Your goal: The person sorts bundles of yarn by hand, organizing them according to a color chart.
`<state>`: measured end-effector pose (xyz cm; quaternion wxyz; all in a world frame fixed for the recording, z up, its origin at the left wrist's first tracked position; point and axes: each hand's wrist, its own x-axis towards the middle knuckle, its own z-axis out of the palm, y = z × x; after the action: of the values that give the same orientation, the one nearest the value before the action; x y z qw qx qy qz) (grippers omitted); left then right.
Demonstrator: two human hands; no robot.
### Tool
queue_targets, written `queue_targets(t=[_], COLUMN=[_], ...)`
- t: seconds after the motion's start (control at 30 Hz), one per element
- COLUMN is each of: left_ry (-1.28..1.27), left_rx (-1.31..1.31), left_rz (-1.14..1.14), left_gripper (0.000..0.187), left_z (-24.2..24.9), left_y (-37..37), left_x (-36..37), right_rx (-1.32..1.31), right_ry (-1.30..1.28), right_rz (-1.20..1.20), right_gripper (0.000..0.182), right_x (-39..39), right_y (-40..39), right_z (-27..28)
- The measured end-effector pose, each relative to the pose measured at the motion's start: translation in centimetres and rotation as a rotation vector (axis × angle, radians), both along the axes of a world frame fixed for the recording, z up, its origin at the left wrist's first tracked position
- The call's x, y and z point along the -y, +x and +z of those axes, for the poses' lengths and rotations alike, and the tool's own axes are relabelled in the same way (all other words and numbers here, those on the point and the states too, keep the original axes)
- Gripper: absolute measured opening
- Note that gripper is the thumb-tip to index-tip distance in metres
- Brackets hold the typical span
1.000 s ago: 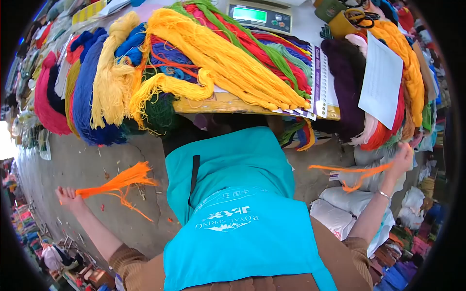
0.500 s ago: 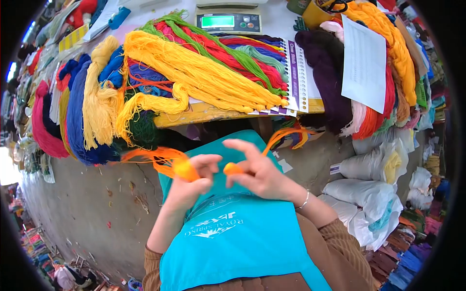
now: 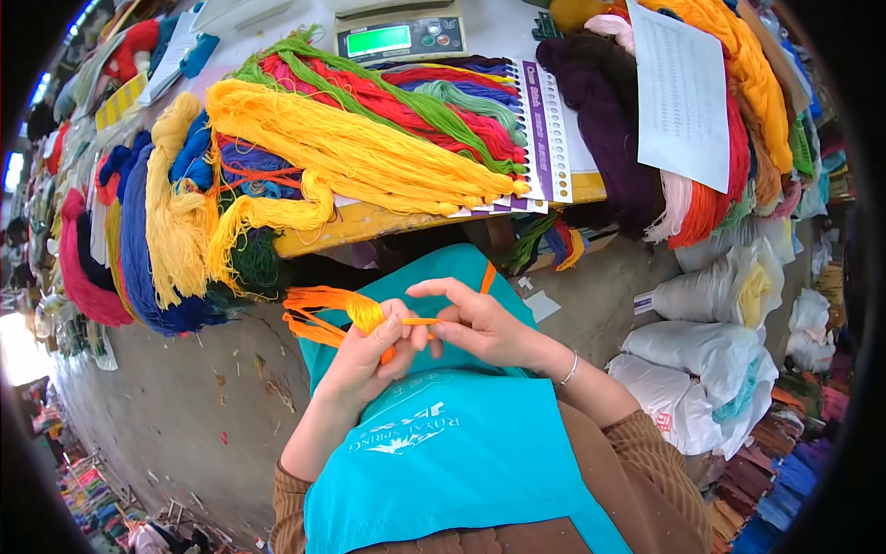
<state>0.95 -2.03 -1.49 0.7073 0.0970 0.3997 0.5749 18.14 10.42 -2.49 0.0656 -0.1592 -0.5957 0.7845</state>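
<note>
Head view: gripping orange yarn (image 3: 365,313) in closed left hand (image 3: 369,351), pinching crosswise strand (image 3: 420,321) in part-open right hand (image 3: 491,331).

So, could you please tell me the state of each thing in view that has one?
Scale: display lit green
Orange thread: bunched at left hand, one strand stretched between hands
Left hand: grip closed on thread
Right hand: grip closed on strand
Yellow thread: laid along table
Punched cards: overlapping
White sheet: resting over threads
Apron: worn
</note>
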Motion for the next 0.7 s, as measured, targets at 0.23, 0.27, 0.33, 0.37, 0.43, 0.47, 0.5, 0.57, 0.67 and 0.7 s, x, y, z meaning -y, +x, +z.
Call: queue_targets(t=[0.23, 0.27, 0.33, 0.37, 0.43, 0.47, 0.5, 0.57, 0.67, 0.7], left_ry=[-0.028, 0.028, 0.242, 0.377, 0.598, 0.598, 0.664, 0.729, 0.511, 0.446], left_rx=[-0.015, 0.152, 0.571, 0.674, 0.757, 0.757, 0.668, 0.515, 0.222, 0.163], left_rz=[-0.076, -0.039, 0.001, 0.009, -0.005, -0.009, 0.012, 0.022, 0.133, 0.174], left_gripper=[0.044, 0.041, 0.036, 0.035, 0.033, 0.033, 0.032, 0.029, 0.022, 0.021], left_z=[0.2, 0.0, -1.5, -2.1, -2.3, -2.3, -2.1, -2.4, -2.6, -2.7], left_y=[-0.4, -0.8, -1.5, -1.6, -1.9, -1.8, -1.5, -1.4, -1.7, -2.0], left_x=[-0.5, -0.1, 0.7, 0.8, 0.3, -0.3, -1.1, -2.7, -4.5, -4.9], right_rx=[0.190, 0.123, 0.009, 0.076, 0.261, 0.338, 0.350, 0.332, 0.245, 0.239], right_ry=[0.173, 0.477, 1.124, 1.321, 1.571, 1.607, 1.631, 1.682, 1.709, 1.713], right_rz=[-0.027, -0.143, -0.455, -0.559, -0.711, -0.667, -0.593, -0.482, -0.392, -0.392], right_gripper=[0.043, 0.042, 0.045, 0.052, 0.064, 0.069, 0.071, 0.070, 0.057, 0.057], right_x=[-0.9, -1.3, -3.7, -5.8, -9.2, -10.7, -11.9, -13.2, -13.8, -13.9], right_y=[0.7, 1.2, 2.3, 3.5, 5.4, 5.9, 6.1, 5.7, 4.4, 4.4], right_z=[-1.4, -1.8, -2.3, -1.9, -2.0, -1.7, -1.8, -1.7, -2.2, -2.1])
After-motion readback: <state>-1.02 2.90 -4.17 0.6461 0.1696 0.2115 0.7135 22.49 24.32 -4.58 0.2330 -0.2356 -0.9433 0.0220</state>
